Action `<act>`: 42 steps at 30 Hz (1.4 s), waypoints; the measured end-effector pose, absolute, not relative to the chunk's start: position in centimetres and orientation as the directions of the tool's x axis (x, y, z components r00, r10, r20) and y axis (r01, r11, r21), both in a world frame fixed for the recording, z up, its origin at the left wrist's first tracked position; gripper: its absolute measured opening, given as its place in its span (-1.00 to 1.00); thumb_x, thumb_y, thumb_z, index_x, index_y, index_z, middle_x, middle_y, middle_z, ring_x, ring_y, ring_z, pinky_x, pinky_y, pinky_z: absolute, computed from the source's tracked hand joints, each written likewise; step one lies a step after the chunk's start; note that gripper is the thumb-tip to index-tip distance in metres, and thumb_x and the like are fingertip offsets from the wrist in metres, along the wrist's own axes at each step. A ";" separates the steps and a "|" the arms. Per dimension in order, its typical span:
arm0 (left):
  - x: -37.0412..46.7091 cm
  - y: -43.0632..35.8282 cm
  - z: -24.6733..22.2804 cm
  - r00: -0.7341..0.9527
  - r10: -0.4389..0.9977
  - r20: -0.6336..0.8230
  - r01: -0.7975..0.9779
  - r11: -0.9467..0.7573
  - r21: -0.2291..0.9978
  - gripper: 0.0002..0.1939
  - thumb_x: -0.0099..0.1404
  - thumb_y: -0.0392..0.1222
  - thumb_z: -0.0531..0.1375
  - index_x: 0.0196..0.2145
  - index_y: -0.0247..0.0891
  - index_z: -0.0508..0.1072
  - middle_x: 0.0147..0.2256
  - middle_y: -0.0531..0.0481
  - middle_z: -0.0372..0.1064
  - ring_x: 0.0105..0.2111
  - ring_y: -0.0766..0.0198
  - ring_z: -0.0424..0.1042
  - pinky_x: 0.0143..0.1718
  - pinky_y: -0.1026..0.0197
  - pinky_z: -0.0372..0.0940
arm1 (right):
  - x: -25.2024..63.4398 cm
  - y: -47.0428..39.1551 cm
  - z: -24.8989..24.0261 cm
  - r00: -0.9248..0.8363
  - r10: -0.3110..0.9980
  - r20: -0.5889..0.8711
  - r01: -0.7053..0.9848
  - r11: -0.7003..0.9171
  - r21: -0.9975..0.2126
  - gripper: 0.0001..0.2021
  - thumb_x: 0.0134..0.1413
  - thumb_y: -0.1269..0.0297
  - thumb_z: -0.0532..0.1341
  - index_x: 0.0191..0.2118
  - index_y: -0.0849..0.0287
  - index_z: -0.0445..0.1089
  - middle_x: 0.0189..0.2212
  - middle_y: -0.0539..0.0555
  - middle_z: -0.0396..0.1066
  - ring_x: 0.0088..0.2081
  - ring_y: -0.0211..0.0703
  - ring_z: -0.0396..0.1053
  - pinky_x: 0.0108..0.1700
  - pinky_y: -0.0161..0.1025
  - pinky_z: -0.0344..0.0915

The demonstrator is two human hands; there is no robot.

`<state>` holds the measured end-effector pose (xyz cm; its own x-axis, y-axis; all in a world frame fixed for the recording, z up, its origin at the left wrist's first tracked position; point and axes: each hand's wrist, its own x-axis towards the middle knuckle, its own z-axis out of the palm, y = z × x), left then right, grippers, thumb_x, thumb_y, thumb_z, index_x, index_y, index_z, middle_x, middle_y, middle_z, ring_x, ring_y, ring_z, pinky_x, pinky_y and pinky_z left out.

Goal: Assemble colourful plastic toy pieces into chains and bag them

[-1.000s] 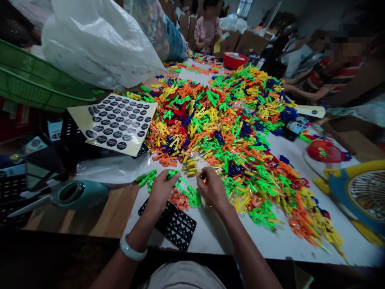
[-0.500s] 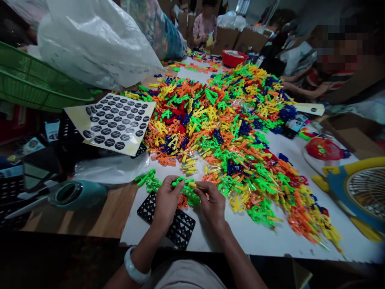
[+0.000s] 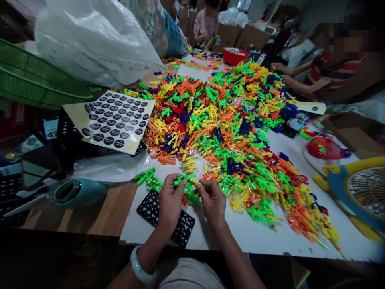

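My left hand (image 3: 171, 200) pinches a small bright green plastic piece (image 3: 182, 179) between thumb and fingers. From the right, my right hand (image 3: 213, 200) grips a small yellow stick-like piece (image 3: 195, 182), whose tip meets the green one; whether the two are joined I cannot tell. Below my left hand lies a black perforated tray (image 3: 183, 226), partly covered by the wrist. Loose green pieces (image 3: 154, 184) rest left of my fingers. Beyond both hands spreads a big heap of green, orange, yellow, red and blue plastic pieces (image 3: 207, 116).
A sticker sheet (image 3: 132, 112) with dark labels lies left of the heap. Nearby are a teal jar (image 3: 90, 194), a green basket (image 3: 36, 84) and a large plastic bag (image 3: 99, 40). On the right stands a blue-yellow fan (image 3: 339, 184). Other people sit at the far side and right.
The yellow piece now shows more between my hands, its tip at the green piece. My right hand has shifted very slightly right. A co-worker's hands at the right have moved toward the heap.
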<state>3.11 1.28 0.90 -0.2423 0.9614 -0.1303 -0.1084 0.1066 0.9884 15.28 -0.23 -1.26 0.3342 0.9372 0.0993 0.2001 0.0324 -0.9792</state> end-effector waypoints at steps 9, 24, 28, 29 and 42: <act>1.8 2.0 1.3 0.022 0.907 -0.422 -0.378 0.398 0.836 -0.62 -0.03 -0.04 0.37 -0.31 -0.24 0.37 -0.41 0.09 0.40 -0.44 0.33 0.42 -0.34 0.22 0.36 | 17.2 1.0 -0.9 -0.033 0.973 -0.229 -0.096 -0.231 -0.968 -0.70 -0.05 0.05 0.33 -0.35 0.20 0.40 -0.65 -0.09 0.32 -0.62 -0.31 0.24 -0.55 -0.35 0.16; 2.5 1.3 -0.3 0.484 0.875 0.021 0.807 -0.455 0.376 -0.47 0.20 -0.28 0.20 0.13 -0.19 0.25 0.16 -0.22 0.18 0.13 -0.06 0.14 0.07 -0.10 0.10 | 20.2 5.0 -0.5 -0.155 0.928 0.339 0.795 0.321 -0.515 -0.77 0.18 0.40 0.09 -0.16 0.13 0.48 -0.20 0.15 0.44 -0.12 -0.06 0.33 -0.07 -0.15 0.25; 4.3 1.3 -0.1 0.591 0.806 0.029 0.770 -0.574 0.277 -0.76 0.28 -0.34 0.07 -0.10 -0.29 0.40 0.02 -0.25 0.31 0.06 -0.02 0.22 0.05 -0.09 0.11 | 16.7 7.5 -1.5 -0.355 0.917 0.182 0.857 0.397 -0.329 -0.82 0.18 0.39 0.12 -0.20 0.12 0.47 -0.21 0.09 0.43 -0.15 -0.08 0.29 -0.08 -0.20 0.18; 4.4 1.4 -0.2 0.595 0.803 0.035 0.768 -0.581 0.268 -0.78 0.29 -0.34 0.06 -0.14 -0.29 0.41 -0.03 -0.26 0.34 0.03 -0.01 0.24 0.04 -0.09 0.12 | 16.6 8.1 -1.6 -0.376 0.914 0.154 0.863 0.406 -0.300 -0.85 0.17 0.38 0.14 -0.23 0.12 0.47 -0.23 0.09 0.44 -0.16 -0.08 0.29 -0.09 -0.20 0.18; 0.5 4.2 -0.9 0.022 1.000 0.002 0.474 -0.012 0.881 -0.65 0.39 -0.04 -0.11 -0.22 -0.26 0.38 -0.31 -0.07 0.48 -0.35 0.22 0.47 -0.26 0.18 0.35 | 17.2 1.1 0.5 0.015 0.999 0.052 0.427 0.041 -0.903 -0.80 0.25 0.12 0.07 -0.10 0.09 0.23 -0.48 -0.08 0.34 -0.56 -0.28 0.30 -0.48 -0.33 0.24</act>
